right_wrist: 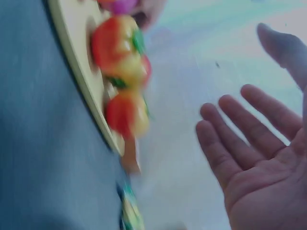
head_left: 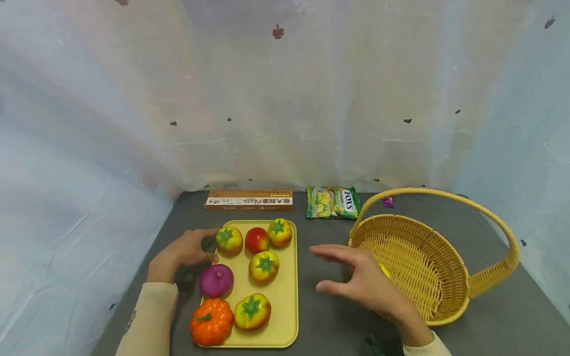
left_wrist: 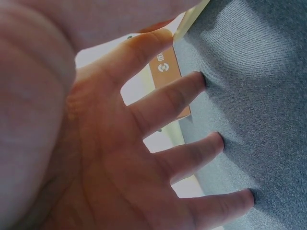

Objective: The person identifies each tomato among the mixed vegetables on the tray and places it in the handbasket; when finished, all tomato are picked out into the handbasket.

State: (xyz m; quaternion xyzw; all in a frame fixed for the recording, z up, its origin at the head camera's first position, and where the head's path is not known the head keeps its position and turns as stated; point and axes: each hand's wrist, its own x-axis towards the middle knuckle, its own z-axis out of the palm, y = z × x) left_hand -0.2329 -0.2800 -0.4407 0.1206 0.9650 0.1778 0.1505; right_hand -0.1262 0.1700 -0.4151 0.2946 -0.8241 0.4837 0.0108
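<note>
My left hand (head_left: 189,251) is at the left edge of a yellow tray (head_left: 285,296), fingers spread. In the left wrist view its fingertips (left_wrist: 213,141) come down at the grey table, with the index finger by the tray's side. Several yellow-red toy persimmons (head_left: 264,267) with green tops lie on the tray, along with a round red fruit (head_left: 257,240). A purple onion (head_left: 216,281) and an orange pumpkin (head_left: 212,322) overlap its left side. My right hand (head_left: 362,277) hovers between tray and wicker basket (head_left: 414,267), fingers extended, holding nothing.
The basket's tall handle (head_left: 445,195) arches up on the right; a yellow thing (head_left: 384,270) inside is mostly hidden by my right hand. Behind the tray lie a pasta box (head_left: 249,200) and a green snack bag (head_left: 332,202). A small purple packet (head_left: 388,201) is further right.
</note>
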